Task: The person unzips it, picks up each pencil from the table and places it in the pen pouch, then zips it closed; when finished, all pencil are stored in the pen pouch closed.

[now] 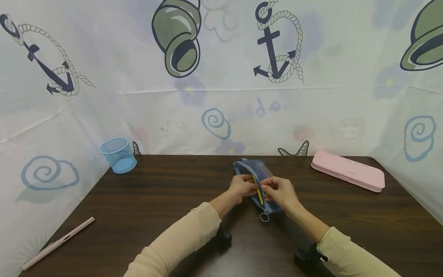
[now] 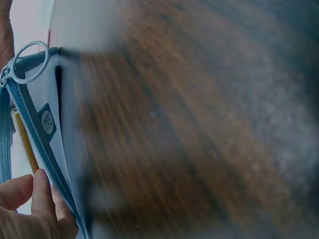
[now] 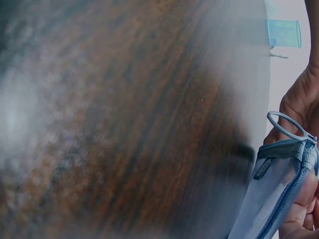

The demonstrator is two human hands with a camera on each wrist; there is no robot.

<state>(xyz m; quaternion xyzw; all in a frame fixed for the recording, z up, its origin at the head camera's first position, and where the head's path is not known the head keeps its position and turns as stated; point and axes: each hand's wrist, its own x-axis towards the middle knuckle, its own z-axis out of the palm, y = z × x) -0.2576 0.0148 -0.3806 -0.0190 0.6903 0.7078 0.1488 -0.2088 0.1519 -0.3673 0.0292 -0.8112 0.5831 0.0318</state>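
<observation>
A blue mesh zip pouch [image 1: 275, 207] with a ring on its zip pull [image 1: 264, 217] is tilted between my hands, its zip undone. A yellow pencil [image 1: 259, 195] lies lengthwise in the opening. My left hand [image 1: 242, 186] grips the pouch's left side; its fingertips [image 2: 42, 191] are by the pencil's end, and I cannot tell whether they touch it. With bent fingers my right hand [image 1: 282, 192] pinches the opposite zip edge. In the right wrist view the pouch [image 3: 271, 194] partly covers those fingers.
A light blue pen cup [image 1: 119, 156] stands at the table's back left. The closed pink pencil case [image 1: 347, 171] lies back right. Near the left edge is a long pale pink slotted stick [image 1: 59, 243]. A patterned cloth [image 1: 221, 77] surrounds the dark wooden table [image 1: 166, 192].
</observation>
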